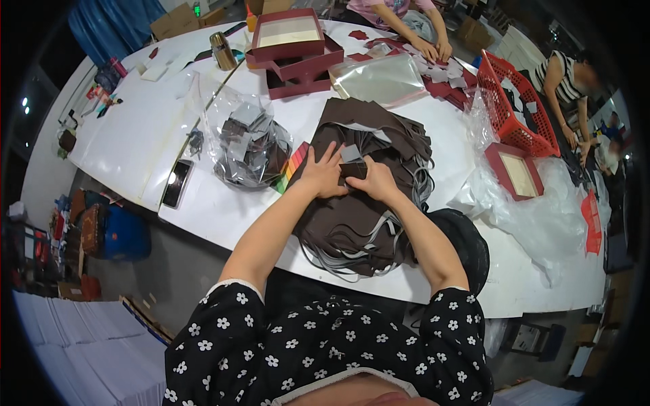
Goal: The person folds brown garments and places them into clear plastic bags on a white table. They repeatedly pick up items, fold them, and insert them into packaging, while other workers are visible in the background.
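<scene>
A large pile of dark brown sheet pieces (365, 115) with grey undersides and cord-like strips lies in front of me. My left hand (323, 173) rests on it with fingers spread, its lower edge beside a small dark brown piece (353, 169). That piece is gripped at its right side between the thumb and fingers of my right hand (376, 180). Just above it lies a small grey square (351, 153). Left of the pile, a clear plastic bag (230, 152) holds many small grey and dark pieces. A multicoloured striped item (292, 167) shows beside my left wrist.
Dark red boxes (288, 34) are stacked at the back beside a clear plastic sheet (379, 78). A phone (177, 183) lies at the left, a metal flask (222, 51) farther back. At right are a red basket (508, 101) and crumpled plastic (521, 216). Co-workers' hands (433, 51) handle pieces across the table.
</scene>
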A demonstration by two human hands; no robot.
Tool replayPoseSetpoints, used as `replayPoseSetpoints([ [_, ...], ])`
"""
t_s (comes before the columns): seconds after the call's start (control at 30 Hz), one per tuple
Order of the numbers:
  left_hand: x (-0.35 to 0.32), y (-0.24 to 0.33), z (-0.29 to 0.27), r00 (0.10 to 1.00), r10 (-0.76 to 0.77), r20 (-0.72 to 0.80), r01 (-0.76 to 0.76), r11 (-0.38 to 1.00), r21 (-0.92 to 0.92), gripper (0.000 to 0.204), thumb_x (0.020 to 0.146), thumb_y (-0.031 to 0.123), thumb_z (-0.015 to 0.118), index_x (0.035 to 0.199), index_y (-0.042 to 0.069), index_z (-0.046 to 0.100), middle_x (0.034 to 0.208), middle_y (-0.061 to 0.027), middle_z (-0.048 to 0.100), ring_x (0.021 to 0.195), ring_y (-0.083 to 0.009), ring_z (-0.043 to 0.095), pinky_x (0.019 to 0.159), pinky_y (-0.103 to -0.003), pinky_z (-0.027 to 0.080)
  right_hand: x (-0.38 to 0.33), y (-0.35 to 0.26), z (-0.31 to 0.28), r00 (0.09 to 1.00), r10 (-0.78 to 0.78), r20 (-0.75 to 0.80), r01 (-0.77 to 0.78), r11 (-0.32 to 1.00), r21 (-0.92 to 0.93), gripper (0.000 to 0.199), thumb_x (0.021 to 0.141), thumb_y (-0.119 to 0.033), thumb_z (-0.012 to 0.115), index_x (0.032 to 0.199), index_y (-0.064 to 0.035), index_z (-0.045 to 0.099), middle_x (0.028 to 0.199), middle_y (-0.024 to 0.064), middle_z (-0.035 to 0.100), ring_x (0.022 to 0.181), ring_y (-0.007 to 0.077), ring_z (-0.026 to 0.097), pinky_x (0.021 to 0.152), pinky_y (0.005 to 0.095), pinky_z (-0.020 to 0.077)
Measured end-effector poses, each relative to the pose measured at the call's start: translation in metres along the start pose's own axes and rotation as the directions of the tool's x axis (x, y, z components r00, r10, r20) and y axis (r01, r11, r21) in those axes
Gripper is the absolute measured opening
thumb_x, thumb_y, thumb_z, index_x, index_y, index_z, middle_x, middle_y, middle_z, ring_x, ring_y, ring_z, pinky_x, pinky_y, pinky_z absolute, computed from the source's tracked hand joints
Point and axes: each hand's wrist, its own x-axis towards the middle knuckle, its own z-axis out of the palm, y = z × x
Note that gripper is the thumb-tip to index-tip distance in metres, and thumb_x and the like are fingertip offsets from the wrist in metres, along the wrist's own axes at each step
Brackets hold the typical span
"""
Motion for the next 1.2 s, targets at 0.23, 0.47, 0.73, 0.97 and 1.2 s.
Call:
replayPoseSetpoints([
  [0.23,-0.001,0.001,0.009,0.986,0.009,-0.165,-0.01,1.0,0.0,0.092,0.081,0.055,0.059,0.15,0.003,0.027,0.16,-0.0119,0.016,0.15,-0.0293,0.003,0.112,-0.068,0.012,0.01,0.01,-0.017,0.904,0.176,0.389,-0.392,0.703,0.593,0.045,0.075,-0.033,0.078,0.105,-0.0045,0.062,0.084,0.0038,0.067,0.064,0.0162,0.064,0.048,0.0267,0.0481],
  [0.47,0.006,0.01,0.012,0.991,-0.017,-0.132,0.016,1.0,-0.009,0.091,0.086,0.057,0.054,0.154,0.012,0.015,0.163,-0.0054,0.01,0.15,-0.0268,0.004,0.112,-0.068,0.007,-0.06,0.008,-0.04,0.661,-0.068,0.747,-0.657,0.428,0.621,0.051,0.075,-0.027,0.08,0.116,-0.0047,0.059,0.099,0.0024,0.063,0.087,0.0102,0.059,0.069,0.0277,0.0501],
  [0.73,0.001,0.005,0.009,0.972,-0.004,-0.236,-0.018,0.996,-0.092,0.105,0.08,0.069,0.056,0.155,0.011,0.011,0.162,-0.0077,0.012,0.15,-0.0277,0.005,0.112,-0.067,0.007,-0.127,0.037,-0.077,0.878,0.361,0.315,-0.423,0.276,0.863,0.053,0.083,-0.038,0.071,0.124,-0.0093,0.054,0.11,0.0053,0.065,0.096,0.0183,0.065,0.065,0.0355,0.0562],
  [0.97,-0.022,0.034,-0.013,0.622,-0.126,-0.773,-0.28,0.886,-0.37,0.081,0.084,0.057,0.064,0.14,0.003,0.041,0.143,-0.0167,0.044,0.138,-0.0315,0.035,0.114,-0.052,0.021,-0.111,-0.005,-0.064,0.984,0.166,0.067,-0.093,0.149,0.984,0.057,0.079,-0.016,0.078,0.128,-0.0053,0.052,0.117,0.0039,0.061,0.106,0.018,0.06,0.095,0.0336,0.0478],
  [1.2,-0.076,0.065,-0.068,0.988,0.07,-0.138,-0.101,-0.387,-0.917,0.064,0.09,0.038,0.068,0.138,0.004,0.044,0.129,-0.0074,0.059,0.119,-0.0135,0.053,0.103,-0.036,0.04,-0.105,-0.042,-0.051,0.936,-0.061,0.345,-0.293,0.405,0.866,0.041,0.077,-0.01,0.074,0.115,-0.0021,0.062,0.106,0.0038,0.064,0.097,0.0137,0.061,0.087,0.0283,0.0485],
])
